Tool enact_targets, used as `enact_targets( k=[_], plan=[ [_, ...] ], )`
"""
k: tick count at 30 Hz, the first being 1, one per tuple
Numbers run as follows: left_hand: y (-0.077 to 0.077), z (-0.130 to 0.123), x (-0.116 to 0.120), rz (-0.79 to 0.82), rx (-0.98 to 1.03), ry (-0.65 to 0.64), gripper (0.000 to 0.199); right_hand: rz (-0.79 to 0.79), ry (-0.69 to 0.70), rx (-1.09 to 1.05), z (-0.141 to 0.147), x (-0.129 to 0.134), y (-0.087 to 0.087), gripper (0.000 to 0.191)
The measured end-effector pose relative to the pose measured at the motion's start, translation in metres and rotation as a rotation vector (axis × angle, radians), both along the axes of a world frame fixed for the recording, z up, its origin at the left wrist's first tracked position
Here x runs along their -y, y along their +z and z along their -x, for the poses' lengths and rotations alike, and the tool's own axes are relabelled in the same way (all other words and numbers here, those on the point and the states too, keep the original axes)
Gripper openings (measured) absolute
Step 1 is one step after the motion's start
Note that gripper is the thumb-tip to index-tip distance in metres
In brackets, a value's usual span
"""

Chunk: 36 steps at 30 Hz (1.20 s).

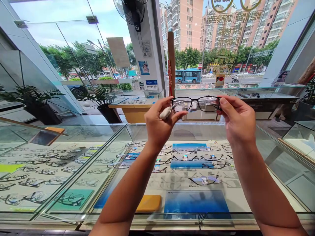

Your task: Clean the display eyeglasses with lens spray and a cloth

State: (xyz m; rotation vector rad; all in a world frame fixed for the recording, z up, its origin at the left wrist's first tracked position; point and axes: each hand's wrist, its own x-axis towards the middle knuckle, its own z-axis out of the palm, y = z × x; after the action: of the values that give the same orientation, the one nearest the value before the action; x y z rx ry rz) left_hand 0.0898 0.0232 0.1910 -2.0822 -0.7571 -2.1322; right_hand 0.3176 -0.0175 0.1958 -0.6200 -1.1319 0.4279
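Note:
Black-rimmed eyeglasses (195,100) are held up level above the glass display case, lenses facing me. My left hand (159,121) grips their left end with thumb and fingers, and a crumpled pale cloth (166,113) is tucked in the same hand. At the right end of the frame, my right hand (237,118) pinches the eyeglasses near the hinge. Under the glass below lie rows of other eyeglasses, one pair (205,180) apart from the rest, near a blue sheet (195,203).
The glass display case (142,216) spans the front, with a yellow case (149,203) inside. A wood-framed mirror (46,136) stands at left. Farther back are potted plants (105,101), a lower counter (136,113), a wall fan (133,11) and large windows.

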Motion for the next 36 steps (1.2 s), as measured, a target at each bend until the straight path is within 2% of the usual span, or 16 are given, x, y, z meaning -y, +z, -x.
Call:
enact_targets(
  k=[5, 10, 12, 17, 22, 25, 30, 36],
  plan=[
    [0.003, -0.001, 0.012, -0.047, 0.011, 0.091, 0.058, 0.121, 0.063, -0.032, -0.004, -0.013, -0.005, 0.021],
    [0.006, 0.001, 0.01, 0.014, 0.065, 0.014, 0.057, 0.11, 0.116, -0.041, -0.002, -0.009, -0.004, 0.017],
    [0.004, 0.002, 0.003, 0.112, 0.108, -0.09, 0.058, 0.047, 0.138, -0.021, 0.0, -0.002, -0.001, 0.016],
    [-0.009, -0.003, -0.019, 0.412, 0.237, -0.501, 0.071, -0.128, 0.139, 0.146, 0.004, 0.013, 0.003, 0.028],
    [-0.018, -0.022, -0.015, 0.682, 0.313, -0.836, 0.081, -0.224, 0.11, 0.254, 0.008, 0.006, -0.001, 0.032],
    [-0.017, -0.03, -0.005, 0.844, 0.327, -0.95, 0.082, -0.266, 0.092, 0.297, 0.01, 0.003, -0.001, 0.021],
    [-0.016, -0.028, 0.001, 1.105, 0.179, -1.067, 0.081, -0.313, 0.036, 0.355, 0.011, 0.006, 0.0, 0.008],
    [-0.012, -0.026, 0.002, 1.216, 0.101, -1.192, 0.082, -0.278, 0.095, 0.356, 0.011, 0.007, -0.002, 0.009]
  ],
)
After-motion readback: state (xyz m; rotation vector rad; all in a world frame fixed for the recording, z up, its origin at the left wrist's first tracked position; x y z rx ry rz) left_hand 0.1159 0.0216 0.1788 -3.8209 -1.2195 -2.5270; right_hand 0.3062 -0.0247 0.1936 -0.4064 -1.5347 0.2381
